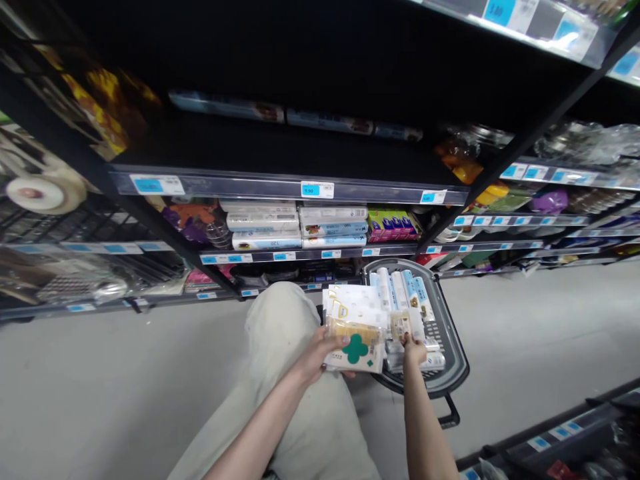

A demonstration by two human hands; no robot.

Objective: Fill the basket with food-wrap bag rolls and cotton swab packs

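My left hand grips a stack of flat plastic packets above my knee, its thumb lying across the front one. That front packet has a green clover shape on it, and whiter packets show behind. My right hand pinches a small clear packet with a tan label over a grey shopping basket. White and blue rolls lie in the basket. Its left side is partly hidden by the packets.
Ahead, a black shelf with price tags crosses the view. Below it are stacked white rolls and purple-green boxes. My bent knee is beside the basket. Another low shelf edge is at lower right.
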